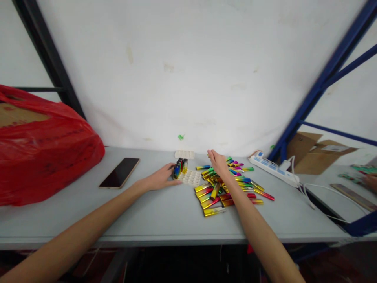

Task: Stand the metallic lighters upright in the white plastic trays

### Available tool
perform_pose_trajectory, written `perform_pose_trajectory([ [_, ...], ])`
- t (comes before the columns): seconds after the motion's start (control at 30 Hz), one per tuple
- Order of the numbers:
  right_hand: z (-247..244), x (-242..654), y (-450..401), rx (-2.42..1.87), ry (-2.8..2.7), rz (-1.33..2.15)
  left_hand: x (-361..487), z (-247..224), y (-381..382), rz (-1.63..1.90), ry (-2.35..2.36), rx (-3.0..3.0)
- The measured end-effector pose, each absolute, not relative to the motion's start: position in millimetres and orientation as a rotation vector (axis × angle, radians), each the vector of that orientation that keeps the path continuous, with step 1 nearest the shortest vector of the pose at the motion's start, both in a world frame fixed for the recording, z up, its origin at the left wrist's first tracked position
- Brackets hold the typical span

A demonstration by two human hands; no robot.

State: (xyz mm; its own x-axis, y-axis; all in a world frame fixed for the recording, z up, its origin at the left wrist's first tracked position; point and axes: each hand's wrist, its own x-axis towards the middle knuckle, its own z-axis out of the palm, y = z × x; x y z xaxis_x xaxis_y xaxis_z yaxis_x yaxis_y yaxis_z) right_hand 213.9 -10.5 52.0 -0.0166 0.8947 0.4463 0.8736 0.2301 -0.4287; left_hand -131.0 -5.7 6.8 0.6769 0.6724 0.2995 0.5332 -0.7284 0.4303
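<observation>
A white tray with rows of round holes (193, 178) lies on the grey table, with several upright lighters (180, 167) standing at its left end. My left hand (161, 177) rests at the left of the tray, thumb and fingers apart around that end, touching the lighters or the tray edge. My right hand (218, 161) is raised over the back left of a pile of shiny multicoloured lighters (216, 190). Its fingers are pinched together, and what they hold, if anything, is too small to make out. Behind the upright lighters lies a white slotted piece (184, 154) near the wall.
A phone (119, 173) lies left of my left hand, beside a big red plastic bag (47, 153). A white power strip (274, 169) with cables sits right of the pile. Past the blue frame (318, 84) are a cardboard box (318, 155) and another person's hand (370, 181).
</observation>
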Motion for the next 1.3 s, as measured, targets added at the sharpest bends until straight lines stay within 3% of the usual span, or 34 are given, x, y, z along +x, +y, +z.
perform_pose_trajectory([
  [0.27, 45, 193, -17, -1.452, -2.025, 0.134, -130, 7, -8, 0.636, 0.961, 2.587],
  [0.73, 56, 184, -27, -1.243, -1.809, 0.497, -128, 8, -9, 0.595, 0.967, 2.596],
  [1.0, 58, 165, -42, -1.086, -1.74, 1.132, -128, 8, -9, 0.621, 0.97, 2.582],
  [1.3, 53, 156, -44, -0.937, -1.522, 1.306, -128, 5, -7, 0.586, 0.996, 2.6],
])
